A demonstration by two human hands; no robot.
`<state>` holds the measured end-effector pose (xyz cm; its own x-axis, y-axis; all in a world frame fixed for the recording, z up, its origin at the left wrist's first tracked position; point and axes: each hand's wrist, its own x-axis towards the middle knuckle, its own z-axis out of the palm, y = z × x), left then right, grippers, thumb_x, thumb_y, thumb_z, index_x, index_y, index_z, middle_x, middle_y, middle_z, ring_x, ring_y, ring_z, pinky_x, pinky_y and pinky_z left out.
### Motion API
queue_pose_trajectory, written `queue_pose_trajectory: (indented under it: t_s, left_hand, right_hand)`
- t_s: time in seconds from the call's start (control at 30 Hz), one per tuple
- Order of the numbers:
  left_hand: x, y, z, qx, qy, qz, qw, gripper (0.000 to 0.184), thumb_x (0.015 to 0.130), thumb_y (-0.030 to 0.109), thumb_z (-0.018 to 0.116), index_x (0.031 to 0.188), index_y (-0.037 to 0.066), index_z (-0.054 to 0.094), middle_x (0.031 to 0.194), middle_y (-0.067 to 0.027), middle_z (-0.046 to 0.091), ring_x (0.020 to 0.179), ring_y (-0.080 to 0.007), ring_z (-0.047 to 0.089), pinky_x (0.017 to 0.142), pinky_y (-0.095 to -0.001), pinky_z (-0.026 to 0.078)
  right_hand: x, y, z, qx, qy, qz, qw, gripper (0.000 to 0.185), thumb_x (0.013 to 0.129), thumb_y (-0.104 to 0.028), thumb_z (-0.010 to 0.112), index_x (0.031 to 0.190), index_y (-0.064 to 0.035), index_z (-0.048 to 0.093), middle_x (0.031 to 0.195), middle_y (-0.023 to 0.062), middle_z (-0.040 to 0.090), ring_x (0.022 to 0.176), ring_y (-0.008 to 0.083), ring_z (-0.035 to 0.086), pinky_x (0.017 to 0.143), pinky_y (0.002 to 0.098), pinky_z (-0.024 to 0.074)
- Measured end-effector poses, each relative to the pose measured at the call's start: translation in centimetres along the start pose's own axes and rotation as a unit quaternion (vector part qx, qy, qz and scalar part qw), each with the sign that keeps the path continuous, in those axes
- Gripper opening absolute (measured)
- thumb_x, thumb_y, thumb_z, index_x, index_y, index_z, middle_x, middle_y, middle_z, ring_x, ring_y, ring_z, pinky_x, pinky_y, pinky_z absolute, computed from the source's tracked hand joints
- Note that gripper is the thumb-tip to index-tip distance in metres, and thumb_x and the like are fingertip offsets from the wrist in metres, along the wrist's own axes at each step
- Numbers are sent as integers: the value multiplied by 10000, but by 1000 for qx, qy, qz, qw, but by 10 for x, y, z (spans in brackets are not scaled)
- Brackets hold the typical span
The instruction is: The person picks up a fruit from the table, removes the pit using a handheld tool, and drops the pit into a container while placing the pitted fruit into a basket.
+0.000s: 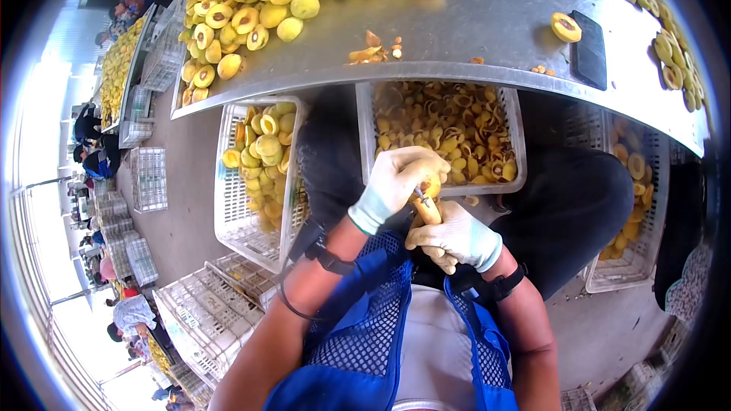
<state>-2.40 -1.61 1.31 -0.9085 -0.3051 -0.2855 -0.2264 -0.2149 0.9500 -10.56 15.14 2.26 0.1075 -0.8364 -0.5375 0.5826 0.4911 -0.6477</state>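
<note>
My left hand (403,177), in a pale work glove, pinches a small yellow peach piece (432,186) over the near edge of a crate. Just below it, my right hand (453,237), also gloved, is wrapped round the wooden handle of a pitting knife (429,211). Its short metal tip points up at the fruit; whether it has entered the flesh I cannot tell. Between my knees stands the white crate (519,137), holding brownish-yellow fruit scraps (449,125).
A metal table (487,15) spans the front, with heaped peach halves (263,0) at left and a dark phone-like slab (588,49) at right. Fruit-filled crates (228,183) (609,278) flank my legs. Stacked crates (205,312) stand at left; other people (137,312) work beyond.
</note>
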Motion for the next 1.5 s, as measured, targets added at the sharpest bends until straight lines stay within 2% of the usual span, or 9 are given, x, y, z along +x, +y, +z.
queue_pose_trajectory:
  t_s: [0.37, 0.57, 0.9, 1.0, 1.03, 1.13, 1.23, 1.3, 1.5]
  left_hand:
    - [-1, -24, 6, -260, 11, 26, 965, 303, 994, 219, 562, 1022, -56, 683, 933, -191, 725, 746, -265, 697, 695, -364, 570]
    - [1, -3, -6, 11, -35, 19, 999, 307, 981, 223, 561, 1000, -56, 688, 923, -184, 722, 767, -255, 692, 712, -354, 566]
    - [-1, -24, 10, -386, -18, 20, 922, 383, 1046, 403, 542, 1046, 31, 633, 969, -191, 667, 742, -297, 657, 632, -383, 544]
    - [6, -22, 0, -365, 22, 8, 931, 420, 1060, 447, 507, 1073, 45, 628, 987, -185, 662, 750, -295, 664, 630, -374, 551]
    - [8, -11, -6, -278, 68, 50, 957, 457, 1069, 387, 457, 1064, -27, 651, 920, -158, 698, 759, -231, 684, 653, -327, 558]
    - [3, 12, -63, 31, 231, 201, 952, 354, 997, 307, 642, 1046, -36, 710, 957, -130, 739, 871, -224, 722, 792, -345, 596]
    - [-5, 52, -122, 306, 418, 173, 837, 329, 889, 242, 784, 1122, 13, 739, 1082, -125, 747, 984, -262, 721, 892, -378, 579]
    - [-4, 63, -173, 596, 420, 182, 660, 369, 848, 187, 825, 1172, 35, 731, 1195, -152, 720, 1089, -297, 696, 968, -395, 547]
    - [60, 97, -150, 563, 289, 208, 746, 379, 841, 156, 816, 1194, 53, 723, 1216, -145, 726, 1169, -318, 674, 1041, -404, 515]
  right_hand:
    - [2, 2, 3, 65, -18, 22, 997, 175, 898, -142, 732, 812, -10, 655, 515, 25, 542, 349, 129, 492, 336, 256, 351]
    - [3, 1, 4, 48, -25, 23, 998, 173, 901, -143, 726, 821, -2, 666, 515, 29, 546, 341, 126, 480, 340, 253, 347]
    - [3, -2, 7, 98, -54, 13, 994, 137, 910, -98, 706, 867, 28, 675, 503, 18, 529, 343, 113, 467, 343, 252, 325]
    - [2, -5, 6, 82, -99, -8, 992, 140, 919, -102, 703, 910, 36, 681, 511, 15, 536, 353, 101, 468, 349, 248, 328]
    - [1, -6, 7, 83, -84, -16, 993, 141, 923, -103, 701, 920, 37, 680, 514, 13, 536, 357, 99, 471, 354, 244, 336]
    - [2, -4, 1, 97, -58, -48, 992, 153, 942, -114, 698, 986, 31, 684, 575, 15, 570, 393, 88, 495, 380, 232, 378]
    - [4, -8, 0, 105, 6, -44, 994, 164, 941, -125, 712, 1023, 17, 697, 638, 25, 602, 412, 90, 509, 387, 234, 398]
    - [7, -7, 0, 110, 42, -34, 993, 215, 924, -159, 743, 1059, 5, 713, 671, 35, 621, 421, 92, 519, 389, 239, 409]
    - [12, -13, -1, 77, 63, -37, 994, 274, 960, -169, 715, 1125, 48, 686, 682, 40, 617, 455, 83, 544, 395, 218, 446]
